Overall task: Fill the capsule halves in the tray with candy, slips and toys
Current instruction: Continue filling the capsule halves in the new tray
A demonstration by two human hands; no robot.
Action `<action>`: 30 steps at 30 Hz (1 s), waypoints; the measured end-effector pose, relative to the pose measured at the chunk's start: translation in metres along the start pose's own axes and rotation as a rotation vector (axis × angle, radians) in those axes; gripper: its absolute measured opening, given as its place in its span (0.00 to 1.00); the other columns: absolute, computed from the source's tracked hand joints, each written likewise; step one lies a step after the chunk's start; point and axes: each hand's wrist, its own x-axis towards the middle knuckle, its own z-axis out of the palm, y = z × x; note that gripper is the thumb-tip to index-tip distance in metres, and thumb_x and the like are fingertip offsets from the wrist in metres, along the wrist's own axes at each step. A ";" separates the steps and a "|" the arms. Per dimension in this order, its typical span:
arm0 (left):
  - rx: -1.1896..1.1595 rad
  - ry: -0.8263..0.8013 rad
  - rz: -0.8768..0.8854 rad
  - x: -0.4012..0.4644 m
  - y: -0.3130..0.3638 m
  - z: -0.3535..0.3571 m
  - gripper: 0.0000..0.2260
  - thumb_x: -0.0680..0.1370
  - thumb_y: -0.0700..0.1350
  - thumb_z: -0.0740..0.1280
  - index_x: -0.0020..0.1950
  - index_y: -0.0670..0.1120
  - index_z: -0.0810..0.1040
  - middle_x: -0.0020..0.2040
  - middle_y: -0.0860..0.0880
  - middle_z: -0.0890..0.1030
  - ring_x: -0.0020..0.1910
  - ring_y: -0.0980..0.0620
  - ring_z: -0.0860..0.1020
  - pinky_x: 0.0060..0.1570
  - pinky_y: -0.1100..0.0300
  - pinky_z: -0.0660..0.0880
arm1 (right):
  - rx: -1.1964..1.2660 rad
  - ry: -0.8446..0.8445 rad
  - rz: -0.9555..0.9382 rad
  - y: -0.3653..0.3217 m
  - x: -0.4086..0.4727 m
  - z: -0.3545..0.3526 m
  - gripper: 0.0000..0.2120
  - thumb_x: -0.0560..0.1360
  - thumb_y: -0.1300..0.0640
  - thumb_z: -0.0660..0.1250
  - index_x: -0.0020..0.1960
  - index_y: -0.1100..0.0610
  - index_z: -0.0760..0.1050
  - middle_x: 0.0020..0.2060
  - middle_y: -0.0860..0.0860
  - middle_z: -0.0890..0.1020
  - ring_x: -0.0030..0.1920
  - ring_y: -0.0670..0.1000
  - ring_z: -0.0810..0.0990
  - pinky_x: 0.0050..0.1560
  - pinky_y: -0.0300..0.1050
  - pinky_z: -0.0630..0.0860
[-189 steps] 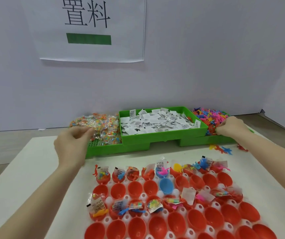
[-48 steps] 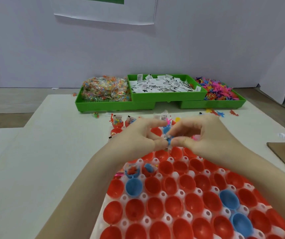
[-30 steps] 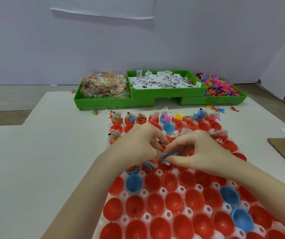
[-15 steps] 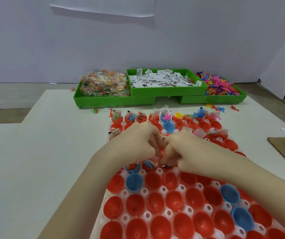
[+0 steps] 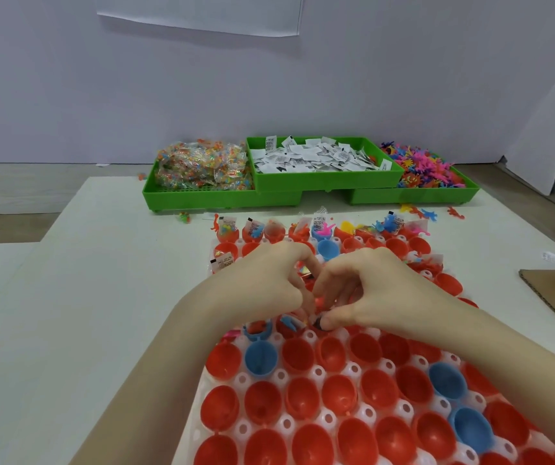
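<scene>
- Over the middle rows of the capsule tray (image 5: 309, 426), both hands were seen close together, knuckles raised, fingertips pointed down into one red capsule half.
- The right hand (image 5: 370, 293) was curled, thumb and forefinger pinching a small dark-printed slip (image 5: 319, 322) at the rim of that half; what else lay beneath could not be told.
- The left hand (image 5: 266, 286) was curled likewise, fingertips pressed in beside the right thumb; whether anything was pinched there could not be told.
- Against the view half a second before, the right hand was seen opened up slightly and the slip exposed at its thumb; a second before, the slip was held higher above the tray. The contents were judged as being pushed down and seated.
- Just left of the fingers, a blue half (image 5: 257, 328) with a red toy and a red half with a blue toy (image 5: 289, 322) were noted, partly filled.
- The far row was found loaded with candy, slips and toys; the near rows of red and blue halves (image 5: 447, 380) were noted bare, so much of the task was judged outstanding.
- Beyond the tray, three green bins were recorded: candy packets (image 5: 199, 167) left, paper slips (image 5: 316, 157) centre, coloured toys (image 5: 427, 167) right. Stray toys (image 5: 417, 211) lay loose on the table (image 5: 101, 280).
- At the right edge, a cardboard sheet (image 5: 554, 293) was noted.
</scene>
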 end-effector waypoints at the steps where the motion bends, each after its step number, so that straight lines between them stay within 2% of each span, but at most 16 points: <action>1: -0.009 0.023 -0.001 -0.001 0.002 -0.002 0.13 0.76 0.36 0.64 0.52 0.55 0.72 0.35 0.60 0.81 0.40 0.64 0.78 0.43 0.67 0.75 | 0.042 -0.003 0.011 0.000 -0.001 -0.003 0.12 0.63 0.59 0.78 0.41 0.48 0.79 0.37 0.47 0.83 0.37 0.42 0.81 0.42 0.38 0.79; 3: -0.037 0.102 0.015 -0.005 0.004 -0.007 0.11 0.76 0.38 0.65 0.51 0.54 0.74 0.35 0.58 0.82 0.40 0.61 0.78 0.45 0.64 0.76 | 0.079 0.003 0.014 0.001 -0.002 -0.009 0.13 0.62 0.59 0.78 0.42 0.48 0.79 0.37 0.47 0.83 0.37 0.43 0.81 0.42 0.38 0.79; 6: -0.179 0.266 0.065 -0.014 0.002 -0.020 0.07 0.76 0.40 0.66 0.48 0.52 0.77 0.35 0.55 0.84 0.36 0.64 0.79 0.33 0.73 0.72 | 0.085 0.025 -0.012 0.003 -0.005 -0.020 0.11 0.62 0.57 0.78 0.42 0.48 0.80 0.35 0.46 0.83 0.35 0.42 0.80 0.35 0.31 0.75; 8: -0.323 0.431 0.097 -0.019 -0.007 -0.030 0.05 0.75 0.40 0.67 0.46 0.51 0.78 0.34 0.54 0.84 0.31 0.64 0.78 0.30 0.74 0.70 | 0.127 0.101 -0.030 0.011 -0.008 -0.036 0.08 0.62 0.53 0.77 0.39 0.47 0.82 0.33 0.46 0.84 0.32 0.40 0.80 0.32 0.28 0.72; 10: -0.463 0.649 0.100 -0.018 -0.023 -0.046 0.05 0.75 0.40 0.67 0.44 0.50 0.78 0.32 0.54 0.83 0.28 0.64 0.76 0.30 0.75 0.70 | 0.192 0.263 -0.017 0.027 -0.006 -0.061 0.04 0.62 0.50 0.76 0.36 0.48 0.83 0.31 0.46 0.84 0.30 0.42 0.80 0.29 0.29 0.71; 12: -0.518 0.811 0.047 -0.005 -0.045 -0.063 0.04 0.75 0.40 0.67 0.43 0.49 0.78 0.30 0.54 0.82 0.28 0.65 0.76 0.30 0.75 0.68 | 0.255 0.492 0.030 0.054 0.004 -0.087 0.03 0.65 0.52 0.74 0.33 0.50 0.82 0.28 0.47 0.82 0.26 0.42 0.77 0.25 0.30 0.70; 14: -0.459 0.880 -0.046 0.016 -0.070 -0.080 0.03 0.75 0.39 0.67 0.44 0.47 0.78 0.37 0.52 0.82 0.33 0.64 0.76 0.35 0.71 0.69 | 0.264 0.718 0.120 0.091 0.020 -0.109 0.05 0.68 0.55 0.73 0.34 0.53 0.81 0.24 0.44 0.80 0.25 0.41 0.76 0.25 0.32 0.70; 16: -0.332 0.884 -0.139 0.039 -0.093 -0.095 0.04 0.77 0.40 0.65 0.50 0.44 0.78 0.46 0.46 0.79 0.40 0.56 0.75 0.40 0.66 0.68 | 0.200 0.821 0.260 0.128 0.041 -0.123 0.05 0.70 0.56 0.72 0.40 0.58 0.81 0.28 0.44 0.81 0.35 0.47 0.79 0.35 0.39 0.74; 18: -0.152 0.833 -0.236 0.058 -0.113 -0.106 0.09 0.78 0.43 0.62 0.54 0.43 0.78 0.48 0.45 0.78 0.48 0.48 0.74 0.46 0.57 0.69 | 0.070 0.795 0.405 0.158 0.062 -0.129 0.06 0.73 0.57 0.68 0.47 0.58 0.81 0.44 0.53 0.83 0.50 0.56 0.79 0.51 0.50 0.74; 20: 0.097 0.723 -0.367 0.071 -0.126 -0.113 0.13 0.80 0.48 0.59 0.54 0.43 0.78 0.49 0.42 0.79 0.51 0.43 0.75 0.49 0.54 0.68 | -0.045 0.709 0.479 0.175 0.080 -0.128 0.11 0.77 0.57 0.63 0.55 0.60 0.79 0.55 0.58 0.80 0.58 0.59 0.75 0.59 0.52 0.70; 21: 0.225 0.661 -0.446 0.075 -0.131 -0.115 0.16 0.80 0.51 0.57 0.56 0.44 0.78 0.50 0.40 0.80 0.52 0.41 0.75 0.50 0.54 0.68 | -0.093 0.656 0.486 0.180 0.088 -0.126 0.13 0.78 0.56 0.60 0.58 0.61 0.77 0.57 0.59 0.79 0.59 0.59 0.75 0.59 0.50 0.69; 23: 0.483 0.544 -0.572 0.081 -0.140 -0.114 0.19 0.81 0.56 0.51 0.59 0.50 0.77 0.54 0.43 0.80 0.57 0.43 0.74 0.57 0.55 0.65 | -0.160 0.538 0.506 0.183 0.103 -0.121 0.16 0.80 0.54 0.57 0.63 0.62 0.73 0.60 0.59 0.77 0.59 0.58 0.74 0.56 0.47 0.69; 25: 0.660 0.550 -0.645 0.089 -0.145 -0.108 0.18 0.80 0.57 0.51 0.55 0.51 0.77 0.48 0.46 0.79 0.59 0.47 0.72 0.63 0.54 0.58 | -0.223 0.413 0.563 0.185 0.120 -0.115 0.20 0.80 0.50 0.55 0.66 0.62 0.69 0.63 0.58 0.74 0.61 0.57 0.73 0.58 0.47 0.70; 27: 0.666 0.649 -0.698 0.097 -0.143 -0.101 0.15 0.78 0.56 0.56 0.49 0.49 0.78 0.41 0.48 0.73 0.60 0.47 0.69 0.61 0.53 0.56 | -0.253 0.376 0.627 0.185 0.133 -0.113 0.20 0.80 0.50 0.57 0.65 0.62 0.71 0.62 0.59 0.76 0.59 0.58 0.75 0.57 0.49 0.73; 30: 0.578 0.697 -0.804 0.105 -0.136 -0.100 0.12 0.75 0.55 0.62 0.43 0.47 0.75 0.45 0.45 0.76 0.63 0.44 0.65 0.62 0.51 0.53 | -0.135 0.483 0.671 0.187 0.146 -0.114 0.15 0.77 0.57 0.63 0.60 0.64 0.75 0.57 0.61 0.79 0.50 0.56 0.78 0.53 0.49 0.76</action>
